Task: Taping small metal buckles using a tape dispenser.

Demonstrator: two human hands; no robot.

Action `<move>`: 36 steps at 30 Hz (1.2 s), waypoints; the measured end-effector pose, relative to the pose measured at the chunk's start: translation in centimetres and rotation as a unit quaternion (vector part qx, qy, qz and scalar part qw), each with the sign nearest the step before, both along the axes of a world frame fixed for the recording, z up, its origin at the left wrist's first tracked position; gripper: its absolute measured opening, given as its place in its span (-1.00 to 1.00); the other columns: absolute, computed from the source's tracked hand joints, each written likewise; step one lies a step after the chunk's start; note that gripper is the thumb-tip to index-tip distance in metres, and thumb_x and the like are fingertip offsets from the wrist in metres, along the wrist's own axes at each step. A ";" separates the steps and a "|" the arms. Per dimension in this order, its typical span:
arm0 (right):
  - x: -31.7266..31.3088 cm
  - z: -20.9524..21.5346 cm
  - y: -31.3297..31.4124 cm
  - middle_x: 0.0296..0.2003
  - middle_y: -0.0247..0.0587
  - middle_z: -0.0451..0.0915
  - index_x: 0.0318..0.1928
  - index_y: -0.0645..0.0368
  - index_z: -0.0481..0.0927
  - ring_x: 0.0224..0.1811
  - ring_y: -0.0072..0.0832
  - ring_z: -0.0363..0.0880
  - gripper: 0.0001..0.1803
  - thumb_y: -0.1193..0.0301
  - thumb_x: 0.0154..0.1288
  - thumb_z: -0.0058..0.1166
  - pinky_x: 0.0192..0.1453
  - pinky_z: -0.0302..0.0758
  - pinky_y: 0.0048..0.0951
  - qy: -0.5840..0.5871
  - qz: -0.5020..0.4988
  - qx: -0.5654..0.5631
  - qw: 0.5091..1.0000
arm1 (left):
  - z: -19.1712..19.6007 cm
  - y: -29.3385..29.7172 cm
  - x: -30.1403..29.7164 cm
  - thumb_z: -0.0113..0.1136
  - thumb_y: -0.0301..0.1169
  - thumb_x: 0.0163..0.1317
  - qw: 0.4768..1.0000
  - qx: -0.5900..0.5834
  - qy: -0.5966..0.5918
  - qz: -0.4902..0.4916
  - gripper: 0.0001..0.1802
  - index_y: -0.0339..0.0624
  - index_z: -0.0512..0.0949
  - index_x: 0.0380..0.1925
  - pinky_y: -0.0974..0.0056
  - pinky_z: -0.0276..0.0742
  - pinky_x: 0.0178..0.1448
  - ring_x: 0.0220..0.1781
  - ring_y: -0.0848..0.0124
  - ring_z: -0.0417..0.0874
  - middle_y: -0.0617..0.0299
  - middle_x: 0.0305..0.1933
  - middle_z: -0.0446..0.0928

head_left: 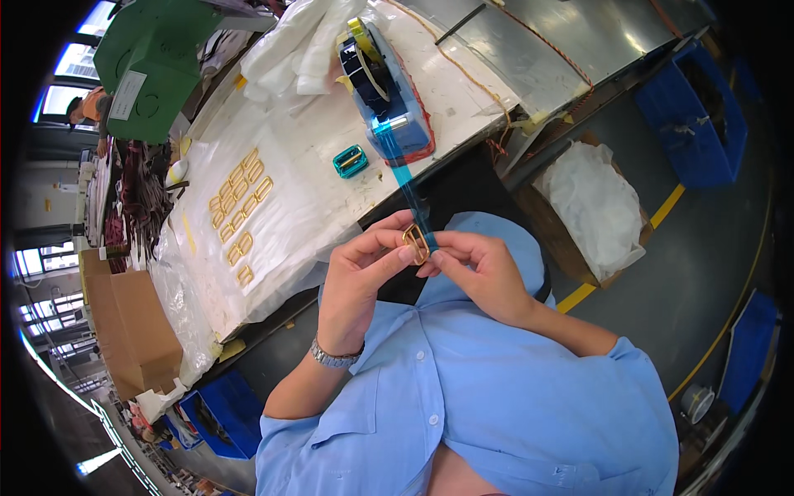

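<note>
A gold buckle [416,243] is pinched between the fingertips of my left hand [364,269], in front of my shirt. My right hand [488,277] grips a strip of blue tape [405,183] against the buckle's right side. The strip runs up, still joined to the roll on the blue tape dispenser [394,95] at the table's edge. Left of the dispenser lies a buckle wrapped in blue tape [351,161]. Further left, several gold buckles [240,194] lie in rows on the sheeted white table [289,215].
White plastic bags [302,50] lie at the table's far end. A cardboard box with a clear liner [591,207] stands on the floor to the right, and a blue crate [695,116] beyond it. Cords [538,50] hang over the metal surface. Another person [87,107] is at the far left.
</note>
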State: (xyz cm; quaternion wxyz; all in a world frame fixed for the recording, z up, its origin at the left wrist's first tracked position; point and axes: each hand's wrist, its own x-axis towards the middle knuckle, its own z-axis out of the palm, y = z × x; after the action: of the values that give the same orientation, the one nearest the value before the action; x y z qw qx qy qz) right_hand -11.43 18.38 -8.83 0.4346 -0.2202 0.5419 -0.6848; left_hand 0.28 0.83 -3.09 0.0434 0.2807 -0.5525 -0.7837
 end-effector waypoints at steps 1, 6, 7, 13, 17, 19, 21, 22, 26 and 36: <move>-0.1 0.2 0.0 -0.04 -0.14 0.85 0.30 0.42 0.66 -0.03 -0.52 0.86 -0.66 0.56 0.64 0.10 0.08 0.73 -0.47 0.009 0.004 0.000 1.000 | -0.1 0.0 0.0 0.43 -0.50 0.46 1.000 -0.001 -0.002 -0.001 -0.88 -0.29 0.79 -0.09 0.14 0.42 0.57 0.55 0.31 0.54 -0.02 0.50 0.57; -0.1 0.5 -0.2 -0.06 -0.15 0.87 0.30 0.40 0.68 -0.04 -0.53 0.87 -0.66 0.56 0.63 0.11 0.05 0.72 -0.49 0.030 0.006 -0.004 1.000 | -0.8 0.0 -0.1 0.40 -0.50 0.48 1.000 -0.021 0.008 -0.006 -0.89 -0.32 0.78 -0.09 0.13 0.43 0.56 0.55 0.30 0.54 0.00 0.25 0.73; 0.0 0.4 -0.2 -0.07 -0.15 0.87 0.30 0.40 0.68 -0.05 -0.53 0.88 -0.66 0.56 0.63 0.11 0.04 0.72 -0.48 0.037 0.003 0.001 0.999 | -0.9 0.0 -0.1 0.40 -0.50 0.48 1.000 -0.021 0.008 -0.007 -0.89 -0.32 0.78 -0.09 0.13 0.43 0.56 0.55 0.30 0.54 0.00 0.25 0.73; -0.2 0.6 -0.2 -0.01 -0.08 0.85 0.33 0.40 0.65 0.02 -0.45 0.87 -0.64 0.50 0.68 0.09 0.12 0.74 -0.42 0.013 0.016 0.006 1.000 | -0.6 0.1 -1.2 0.38 -0.49 0.52 0.999 0.008 -0.030 0.008 -0.84 -0.36 0.77 -0.02 0.24 0.60 0.36 0.24 0.37 0.75 0.03 0.16 0.78; -1.0 0.5 -0.3 0.05 0.06 0.81 0.32 0.44 0.61 0.09 -0.24 0.87 -0.58 0.31 0.78 0.03 0.24 0.78 -0.27 -0.226 0.018 -0.044 0.973 | -0.8 0.0 -1.5 0.44 -0.44 0.49 0.999 0.008 -0.035 0.011 -0.79 -0.35 0.79 -0.01 0.33 0.65 0.26 0.04 0.51 0.77 0.12 0.06 0.82; -1.5 0.2 -0.4 0.06 0.07 0.80 0.30 0.42 0.61 0.10 -0.20 0.86 -0.58 0.28 0.79 0.03 0.26 0.78 -0.21 -0.266 0.035 -0.038 0.963 | -0.9 0.1 -1.6 0.45 -0.44 0.49 0.999 0.008 -0.033 0.008 -0.79 -0.35 0.79 0.00 0.34 0.66 0.25 0.04 0.51 0.77 0.11 0.08 0.82; -1.7 0.0 -0.5 0.06 0.08 0.79 0.28 0.41 0.61 0.11 -0.16 0.86 -0.57 0.25 0.79 0.02 0.28 0.78 -0.16 -0.305 0.052 -0.033 0.950 | -0.9 0.2 -1.6 0.44 -0.45 0.49 1.000 -0.008 -0.022 0.000 -0.80 -0.36 0.79 -0.02 0.34 0.67 0.24 0.06 0.50 0.77 0.10 0.11 0.81; -1.8 -0.1 -0.5 0.05 0.08 0.80 0.25 0.39 0.63 0.08 -0.18 0.86 -0.59 0.25 0.78 0.03 0.27 0.78 -0.16 -0.315 0.054 -0.026 0.947 | -1.0 0.3 -1.6 0.44 -0.45 0.49 1.000 -0.008 -0.021 -0.001 -0.80 -0.36 0.79 -0.02 0.34 0.67 0.24 0.06 0.50 0.77 0.10 0.11 0.81; -2.0 -0.7 -0.4 -0.01 0.07 0.82 0.22 0.35 0.65 -0.02 -0.26 0.88 -0.62 0.25 0.77 0.06 0.20 0.80 -0.22 -0.284 0.060 -0.007 0.957 | -1.2 0.6 -1.7 0.40 -0.46 0.52 0.999 -0.031 -0.005 0.007 -0.81 -0.37 0.77 -0.01 0.32 0.65 0.30 0.07 0.48 0.77 0.09 0.13 0.80; -1.9 0.3 -0.5 -0.05 0.02 0.83 0.18 0.35 0.66 -0.09 -0.34 0.87 -0.64 0.27 0.78 0.04 0.14 0.79 -0.31 -0.258 0.050 0.006 0.965 | -3.4 -0.1 -2.1 0.28 -0.42 0.60 0.999 -0.046 -0.001 0.002 -0.75 -0.37 0.74 0.10 0.36 0.67 0.08 -0.09 0.56 0.72 0.24 -0.02 0.80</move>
State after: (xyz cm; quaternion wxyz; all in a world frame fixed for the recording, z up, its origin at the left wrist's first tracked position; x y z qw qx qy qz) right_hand -13.36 17.85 -8.55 0.5951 -0.0604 0.4040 -0.6921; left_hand -1.78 0.76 -6.52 0.0573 0.2801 -0.5874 -0.7571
